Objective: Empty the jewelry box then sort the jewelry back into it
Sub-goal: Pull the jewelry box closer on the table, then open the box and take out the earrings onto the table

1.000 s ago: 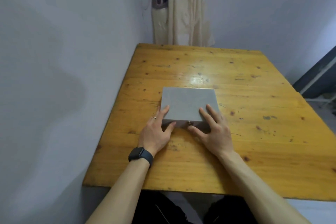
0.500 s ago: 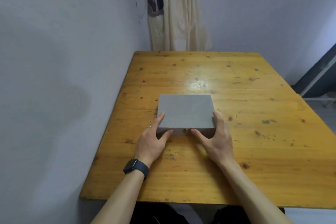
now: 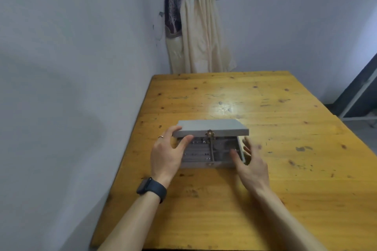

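Lid [image 3: 212, 126] raised, corner pinched by left hand [image 3: 166, 155] | right hand [image 3: 252, 164] fingers spread, empty, beside jewelry box [image 3: 201, 156]

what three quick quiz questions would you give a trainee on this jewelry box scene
1. True or false: the lid is raised partway off the jewelry box.
2. The left hand: A grips the lid's corner, B makes an empty fist, C is out of view?
3. Fill in: the blurred right hand is near the box's ____ side.
Key: 1 true; 2 A; 3 right.
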`<act>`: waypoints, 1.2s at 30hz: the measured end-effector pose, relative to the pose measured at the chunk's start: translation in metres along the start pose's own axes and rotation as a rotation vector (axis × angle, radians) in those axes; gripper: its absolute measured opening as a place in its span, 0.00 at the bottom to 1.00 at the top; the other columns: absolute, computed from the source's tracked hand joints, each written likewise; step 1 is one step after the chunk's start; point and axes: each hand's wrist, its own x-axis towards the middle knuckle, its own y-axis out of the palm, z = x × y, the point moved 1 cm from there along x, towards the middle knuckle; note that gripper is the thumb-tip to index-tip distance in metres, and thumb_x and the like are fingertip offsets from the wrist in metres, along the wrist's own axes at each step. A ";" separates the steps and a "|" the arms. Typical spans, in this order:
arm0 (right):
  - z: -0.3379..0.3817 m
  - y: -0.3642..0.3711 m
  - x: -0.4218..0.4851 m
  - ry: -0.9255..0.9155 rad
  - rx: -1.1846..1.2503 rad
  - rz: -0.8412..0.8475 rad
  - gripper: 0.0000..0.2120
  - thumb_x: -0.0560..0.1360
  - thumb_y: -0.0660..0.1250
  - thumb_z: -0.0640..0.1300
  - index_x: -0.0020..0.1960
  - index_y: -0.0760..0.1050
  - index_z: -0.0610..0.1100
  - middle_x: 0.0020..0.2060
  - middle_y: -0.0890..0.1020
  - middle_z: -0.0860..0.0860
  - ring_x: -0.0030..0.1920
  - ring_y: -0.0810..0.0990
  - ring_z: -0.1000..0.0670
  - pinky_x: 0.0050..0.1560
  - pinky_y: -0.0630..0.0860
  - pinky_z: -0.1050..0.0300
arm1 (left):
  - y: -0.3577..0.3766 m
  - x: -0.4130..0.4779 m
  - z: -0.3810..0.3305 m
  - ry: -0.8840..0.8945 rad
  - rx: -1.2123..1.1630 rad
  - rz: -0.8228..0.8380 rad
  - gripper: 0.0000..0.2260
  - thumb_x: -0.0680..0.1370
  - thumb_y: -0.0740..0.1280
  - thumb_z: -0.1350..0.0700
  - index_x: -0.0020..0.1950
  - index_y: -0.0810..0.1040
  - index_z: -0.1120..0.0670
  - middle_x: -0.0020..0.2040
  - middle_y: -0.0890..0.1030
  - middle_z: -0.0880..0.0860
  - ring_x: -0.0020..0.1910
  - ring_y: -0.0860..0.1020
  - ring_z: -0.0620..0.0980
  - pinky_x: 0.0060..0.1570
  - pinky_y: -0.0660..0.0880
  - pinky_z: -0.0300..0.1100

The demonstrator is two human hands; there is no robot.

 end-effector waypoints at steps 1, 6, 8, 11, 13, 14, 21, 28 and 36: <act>-0.003 0.001 0.002 -0.030 -0.082 0.007 0.28 0.78 0.69 0.52 0.75 0.67 0.48 0.65 0.77 0.51 0.61 0.75 0.52 0.57 0.70 0.62 | -0.001 0.009 -0.005 -0.004 -0.018 -0.018 0.20 0.74 0.68 0.36 0.63 0.76 0.42 0.54 0.80 0.42 0.50 0.77 0.43 0.43 0.71 0.34; -0.016 0.007 0.002 -0.116 -0.299 0.033 0.24 0.81 0.63 0.50 0.76 0.67 0.50 0.66 0.79 0.53 0.66 0.73 0.50 0.65 0.59 0.68 | -0.001 0.050 -0.019 -0.012 -0.098 -0.106 0.16 0.77 0.68 0.40 0.63 0.78 0.43 0.51 0.84 0.45 0.44 0.79 0.40 0.38 0.70 0.23; -0.019 0.008 0.001 -0.105 -0.307 0.034 0.25 0.81 0.62 0.50 0.77 0.65 0.50 0.67 0.78 0.52 0.67 0.73 0.50 0.66 0.60 0.66 | 0.003 0.063 -0.023 -0.039 -0.135 -0.127 0.16 0.78 0.68 0.41 0.64 0.78 0.41 0.51 0.84 0.45 0.48 0.80 0.40 0.44 0.71 0.27; -0.019 0.009 0.000 -0.100 -0.303 0.032 0.25 0.82 0.62 0.49 0.77 0.65 0.46 0.68 0.77 0.50 0.67 0.73 0.49 0.66 0.67 0.58 | 0.014 0.082 -0.025 -0.062 -0.150 -0.169 0.17 0.80 0.66 0.43 0.69 0.76 0.42 0.56 0.84 0.47 0.51 0.78 0.38 0.50 0.69 0.29; -0.019 0.010 0.000 -0.097 -0.318 0.046 0.26 0.82 0.60 0.51 0.77 0.65 0.44 0.69 0.76 0.49 0.69 0.72 0.48 0.69 0.67 0.55 | 0.022 0.094 -0.024 -0.061 -0.118 -0.171 0.18 0.82 0.64 0.46 0.72 0.73 0.42 0.61 0.82 0.49 0.57 0.79 0.42 0.52 0.67 0.29; -0.020 0.010 0.000 -0.092 -0.325 0.052 0.27 0.81 0.58 0.53 0.77 0.64 0.43 0.70 0.75 0.48 0.70 0.71 0.48 0.70 0.66 0.55 | 0.026 0.098 -0.023 -0.062 -0.099 -0.161 0.18 0.83 0.62 0.48 0.74 0.70 0.42 0.64 0.81 0.49 0.60 0.79 0.46 0.54 0.69 0.31; -0.015 0.012 -0.001 -0.087 -0.388 0.065 0.31 0.80 0.52 0.56 0.77 0.63 0.41 0.72 0.73 0.47 0.71 0.69 0.46 0.72 0.61 0.57 | 0.048 0.113 -0.011 -0.164 -0.119 -0.019 0.26 0.82 0.60 0.60 0.79 0.61 0.46 0.69 0.75 0.46 0.60 0.78 0.42 0.52 0.64 0.19; -0.013 0.011 -0.001 -0.070 -0.363 0.065 0.29 0.80 0.53 0.54 0.77 0.63 0.42 0.68 0.76 0.46 0.68 0.71 0.45 0.69 0.67 0.51 | 0.060 0.113 0.002 -0.244 -0.172 0.096 0.29 0.80 0.59 0.64 0.80 0.58 0.48 0.76 0.67 0.46 0.61 0.75 0.34 0.57 0.71 0.27; -0.010 0.010 -0.003 -0.073 -0.374 0.076 0.29 0.80 0.52 0.54 0.78 0.63 0.42 0.68 0.76 0.45 0.68 0.71 0.45 0.69 0.68 0.49 | 0.060 0.099 0.005 -0.306 -0.139 0.242 0.34 0.80 0.58 0.63 0.82 0.48 0.45 0.71 0.71 0.46 0.33 0.71 0.40 0.30 0.70 0.34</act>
